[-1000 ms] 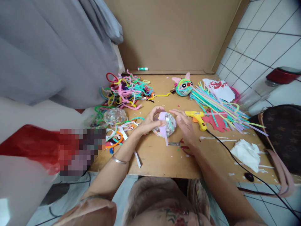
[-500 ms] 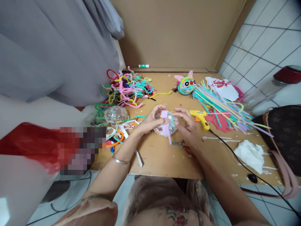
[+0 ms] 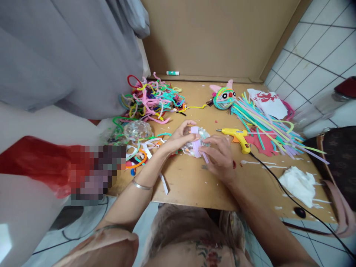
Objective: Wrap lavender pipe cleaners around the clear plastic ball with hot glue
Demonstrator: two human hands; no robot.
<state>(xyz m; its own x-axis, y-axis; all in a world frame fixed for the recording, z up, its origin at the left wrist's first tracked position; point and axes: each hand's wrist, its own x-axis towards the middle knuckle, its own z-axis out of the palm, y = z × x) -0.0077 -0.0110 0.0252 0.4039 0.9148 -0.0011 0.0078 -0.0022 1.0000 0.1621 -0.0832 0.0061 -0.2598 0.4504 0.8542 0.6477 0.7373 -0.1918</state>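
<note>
My left hand [image 3: 182, 138] is closed around the left side of a clear, rounded plastic ball [image 3: 204, 132] with coloured bits in it. A light purple strip [image 3: 196, 144] runs down the ball's front, with my left thumb pressed on it. My right hand [image 3: 221, 155] is at the ball's right side, thumb and fingers pinched at the strip's lower part, whose end sticks out below. A yellow glue gun [image 3: 239, 138] lies just right of the ball, nozzle pointing left. Scissors, mostly hidden, lie under my right hand.
A tangled pile of pipe cleaners [image 3: 152, 98] and a clear plastic ball [image 3: 138, 130] lie left. Behind stands a decorated ball with pink ears [image 3: 224, 98], beside a bundle of long pipe cleaners [image 3: 267, 122]. White tissue [image 3: 297, 185], a black cord [image 3: 272, 176] and a brown bag [image 3: 330, 163] are right.
My right hand has moved down from the ball's upper right to the purple strip's lower part, fingers drawn together. The strip's end now angles to the right. My left hand keeps its hold.
</note>
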